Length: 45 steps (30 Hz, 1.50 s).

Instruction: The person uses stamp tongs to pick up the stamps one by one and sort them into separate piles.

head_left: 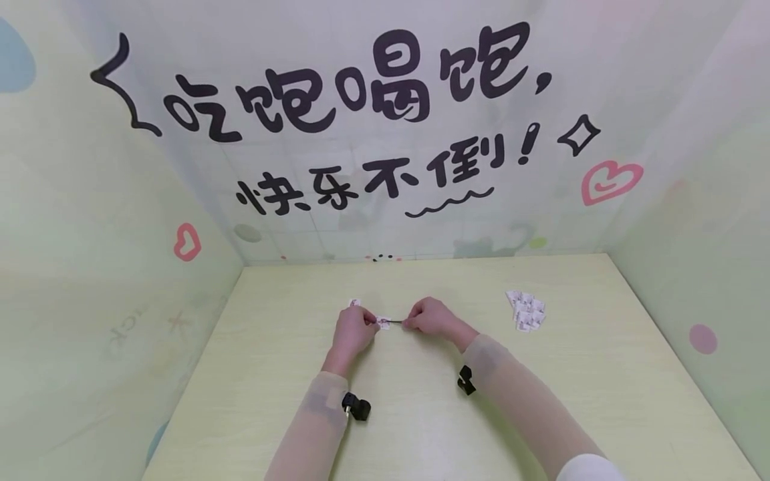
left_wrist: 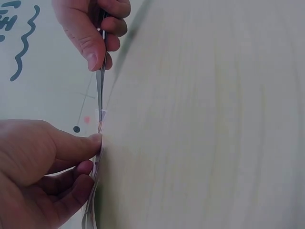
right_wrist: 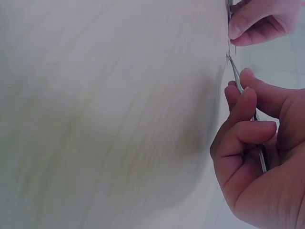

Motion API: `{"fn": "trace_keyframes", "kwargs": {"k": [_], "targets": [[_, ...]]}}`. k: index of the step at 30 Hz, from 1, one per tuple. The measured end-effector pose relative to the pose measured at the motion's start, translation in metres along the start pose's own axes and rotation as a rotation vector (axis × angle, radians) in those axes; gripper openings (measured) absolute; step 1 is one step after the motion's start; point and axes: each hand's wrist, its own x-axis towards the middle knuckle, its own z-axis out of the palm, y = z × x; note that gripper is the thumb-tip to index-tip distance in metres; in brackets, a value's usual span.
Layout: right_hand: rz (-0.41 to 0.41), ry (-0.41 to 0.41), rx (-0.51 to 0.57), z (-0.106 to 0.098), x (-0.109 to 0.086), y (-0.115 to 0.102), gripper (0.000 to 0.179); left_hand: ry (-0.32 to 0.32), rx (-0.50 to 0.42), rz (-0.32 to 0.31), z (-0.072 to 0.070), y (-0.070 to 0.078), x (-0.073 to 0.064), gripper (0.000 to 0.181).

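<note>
My right hand holds slim metal tweezers between thumb and fingers. Their points reach left to a small printed paper piece, pale with pink and dark marks. At that piece's left side, my left hand pinches it with thumb and fingertips. In the left wrist view the tweezers meet the edge of the paper just beyond the left thumb; the sheet is seen edge-on there. Whether the tips grip the paper cannot be made out. Behind the left hand lies another small printed piece, partly hidden.
A cluster of similar small printed pieces lies to the right on the pale wooden table. Walls with lettering and drawings enclose the table at the back and both sides. Black wrist cameras are on both forearms.
</note>
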Motion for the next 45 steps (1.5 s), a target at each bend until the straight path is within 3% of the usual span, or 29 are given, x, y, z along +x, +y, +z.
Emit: {"fn": "trace_keyframes", "kwargs": {"k": [11,18,26,31,38,45], "targets": [[0.058,0.101,0.038,-0.001,-0.027,0.01,0.018,0.018,0.059,0.007,0.001,0.008,0.0,0.004],[0.077,0.179,0.038,-0.016,-0.057,0.024,0.018,0.075,0.034,0.039,-0.001,0.017,-0.003,0.007],[0.101,0.2,0.046,-0.03,-0.081,0.044,0.017,0.088,-0.007,0.01,0.0,0.023,-0.008,0.012],[0.128,0.206,0.039,-0.032,-0.088,0.051,0.017,0.068,-0.052,0.032,0.015,0.036,-0.016,0.015],[0.106,0.199,0.048,-0.026,-0.088,0.054,0.016,-0.018,-0.092,0.124,0.051,0.059,-0.029,0.009],[0.107,0.203,0.062,-0.024,-0.09,0.054,0.016,-0.017,-0.087,0.117,0.071,0.068,-0.028,0.01]]}}
